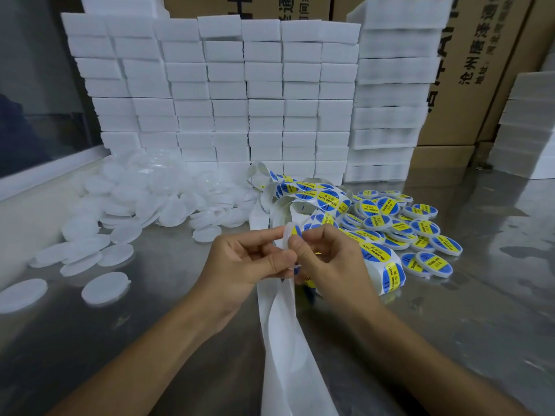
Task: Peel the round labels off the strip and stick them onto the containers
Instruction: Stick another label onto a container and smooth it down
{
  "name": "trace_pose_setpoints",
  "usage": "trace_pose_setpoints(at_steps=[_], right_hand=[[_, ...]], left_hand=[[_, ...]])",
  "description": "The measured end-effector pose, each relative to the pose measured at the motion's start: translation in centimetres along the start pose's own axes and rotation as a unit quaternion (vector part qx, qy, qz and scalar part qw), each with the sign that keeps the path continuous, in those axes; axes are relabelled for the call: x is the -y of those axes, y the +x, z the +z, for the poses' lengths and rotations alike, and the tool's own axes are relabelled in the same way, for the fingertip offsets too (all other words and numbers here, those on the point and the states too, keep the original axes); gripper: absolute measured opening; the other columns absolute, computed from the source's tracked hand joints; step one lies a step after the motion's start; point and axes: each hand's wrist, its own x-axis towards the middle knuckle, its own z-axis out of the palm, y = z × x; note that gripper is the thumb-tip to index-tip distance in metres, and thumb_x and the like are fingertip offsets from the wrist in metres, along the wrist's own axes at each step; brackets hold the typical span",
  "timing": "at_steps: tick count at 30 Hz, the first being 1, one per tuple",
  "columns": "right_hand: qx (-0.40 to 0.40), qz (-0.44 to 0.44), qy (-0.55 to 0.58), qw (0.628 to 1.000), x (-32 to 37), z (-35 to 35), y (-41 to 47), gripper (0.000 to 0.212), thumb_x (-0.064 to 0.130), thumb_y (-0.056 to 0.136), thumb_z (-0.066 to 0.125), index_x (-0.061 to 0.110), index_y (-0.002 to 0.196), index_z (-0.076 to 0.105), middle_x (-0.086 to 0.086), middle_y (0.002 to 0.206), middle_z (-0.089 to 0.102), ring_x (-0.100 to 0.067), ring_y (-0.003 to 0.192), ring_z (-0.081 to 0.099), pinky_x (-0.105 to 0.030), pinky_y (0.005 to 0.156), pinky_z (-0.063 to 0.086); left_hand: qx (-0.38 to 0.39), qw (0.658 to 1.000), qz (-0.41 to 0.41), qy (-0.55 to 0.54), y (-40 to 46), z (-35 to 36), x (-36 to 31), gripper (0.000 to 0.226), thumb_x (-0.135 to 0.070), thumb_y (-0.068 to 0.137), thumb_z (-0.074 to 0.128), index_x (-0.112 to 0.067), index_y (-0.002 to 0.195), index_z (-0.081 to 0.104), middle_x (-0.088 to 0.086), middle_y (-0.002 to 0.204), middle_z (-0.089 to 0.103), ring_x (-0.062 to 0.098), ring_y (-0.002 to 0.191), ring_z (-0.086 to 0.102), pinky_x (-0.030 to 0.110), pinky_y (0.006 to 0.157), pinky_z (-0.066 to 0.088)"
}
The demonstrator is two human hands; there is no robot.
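Centrally, just below the middle of the frame, the left hand [255, 259] and right hand [327, 259] meet fingertip to fingertip over a shiny metal table [480, 325]. The left hand pinches a small translucent white container [287, 238] held on edge between thumb and forefinger, and the right hand's thumb and curled fingers press a blue and yellow round label [295, 231] against it. From under the hands the bare white backing of the label strip [282, 325] hangs down to the bottom edge of the frame, while its still-labelled part loops upward into a tangled heap just above the hands and curls around the right wrist. To the right of centre lies a pile of labelled containers [399, 226], blue and yellow faces up. At the left, plain white containers [144, 199] spread in a loose heap across the table. Behind them, stacks of white foam blocks [234, 94] fill the upper middle, with brown cardboard boxes [468, 70] at the upper right.
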Motion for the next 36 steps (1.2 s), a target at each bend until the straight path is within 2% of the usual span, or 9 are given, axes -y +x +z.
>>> trace_pose_setpoints(at_steps=[5, 8, 15, 21, 24, 26, 29, 33, 36], right_hand=[[0.032, -0.005, 0.022, 0.999, 0.3, -0.4, 0.1, 0.052, 0.045, 0.063, 0.077, 0.018, 0.104, 0.063, -0.01, 0.067, 0.064, -0.016, 0.051, 0.059, -0.025, 0.052, 0.051], [0.042, -0.044, 0.012, 0.998, 0.5, -0.5, 0.0, 0.055, 0.04, 0.067, 0.078, 0.026, 0.117, 0.063, -0.017, 0.064, 0.057, -0.021, 0.053, 0.051, -0.037, 0.052, 0.05], [0.02, -0.012, 0.009, 1.0, 0.5, -1.0, 0.1, 0.039, 0.057, 0.061, 0.073, 0.029, 0.072, 0.049, -0.004, 0.047, 0.062, -0.016, 0.035, 0.056, -0.022, 0.034, 0.037], [0.046, -0.03, -0.001, 0.999, 0.6, -1.1, 0.3, 0.017, 0.02, 0.095, 0.058, 0.013, 0.081, 0.049, -0.026, 0.057, 0.063, -0.025, 0.037, 0.053, -0.026, 0.038, 0.04], [0.069, -0.039, 0.02, 0.997, 0.8, -1.3, 0.3, 0.007, 0.004, 0.094, 0.059, 0.012, 0.094, 0.058, -0.016, 0.055, 0.064, -0.016, 0.042, 0.054, -0.025, 0.044, 0.046], [0.098, -0.036, 0.021, 0.994, 1.0, -1.6, 0.4, 0.025, -0.001, 0.087, 0.066, 0.013, 0.107, 0.063, -0.013, 0.063, 0.067, -0.019, 0.053, 0.061, -0.028, 0.054, 0.055], [0.128, -0.027, -0.011, 0.991, 1.4, -2.1, 0.6, 0.042, 0.005, 0.076, 0.077, 0.016, 0.115, 0.066, -0.026, 0.08, 0.067, -0.031, 0.065, 0.066, -0.043, 0.068, 0.058], [0.11, -0.014, 0.017, 0.994, 1.5, -2.7, 1.0, 0.03, 0.026, 0.075, 0.071, 0.01, 0.1, 0.068, -0.026, 0.069, 0.067, -0.017, 0.046, 0.06, -0.022, 0.048, 0.049], [0.077, -0.02, 0.033, 0.996, 1.2, -2.7, 1.1, 0.02, 0.031, 0.071, 0.075, 0.015, 0.077, 0.064, -0.014, 0.058, 0.066, -0.016, 0.04, 0.054, -0.022, 0.043, 0.045]], left_hand=[[-0.036, 0.992, -0.05, -0.113, 0.1, 0.2, 0.3, 0.041, -0.013, 0.062, 0.071, -0.01, 0.103, 0.073, 0.011, 0.08, 0.072, 0.016, 0.07, 0.071, 0.023, 0.061, 0.057], [-0.025, 0.989, -0.071, -0.125, 0.1, 0.2, 0.0, 0.04, -0.017, 0.07, 0.066, -0.01, 0.108, 0.07, 0.012, 0.096, 0.075, 0.016, 0.078, 0.071, 0.021, 0.061, 0.056], [0.059, 0.996, -0.064, -0.031, -0.2, 0.1, -0.2, 0.028, -0.023, 0.077, 0.064, -0.014, 0.099, 0.077, 0.014, 0.096, 0.074, 0.022, 0.078, 0.071, 0.023, 0.06, 0.054], [0.035, 0.998, -0.042, -0.018, 0.1, -0.4, -0.2, 0.03, -0.019, 0.078, 0.06, -0.009, 0.103, 0.074, 0.018, 0.095, 0.072, 0.019, 0.074, 0.068, 0.022, 0.058, 0.053], [0.012, 0.997, -0.046, -0.06, 0.3, -0.4, 0.0, 0.031, -0.018, 0.077, 0.06, -0.006, 0.102, 0.072, 0.013, 0.092, 0.074, 0.017, 0.072, 0.068, 0.022, 0.056, 0.053], [-0.005, 0.995, -0.055, -0.078, 0.4, -0.5, 0.0, 0.031, -0.017, 0.076, 0.06, -0.006, 0.103, 0.071, 0.011, 0.091, 0.075, 0.016, 0.071, 0.067, 0.022, 0.055, 0.053], [-0.012, 0.995, -0.069, -0.066, 0.4, -0.6, 0.2, 0.033, -0.019, 0.075, 0.06, -0.006, 0.104, 0.07, 0.01, 0.089, 0.075, 0.014, 0.071, 0.068, 0.022, 0.054, 0.053], [0.006, 0.997, -0.068, -0.029, 0.3, -0.3, 0.2, 0.029, -0.021, 0.076, 0.06, -0.01, 0.098, 0.075, 0.013, 0.087, 0.073, 0.016, 0.07, 0.065, 0.023, 0.054, 0.051], [0.009, 0.997, -0.069, -0.039, 0.3, -0.3, 0.2, 0.025, -0.02, 0.076, 0.06, -0.013, 0.092, 0.078, 0.013, 0.086, 0.073, 0.016, 0.069, 0.064, 0.023, 0.054, 0.051]])
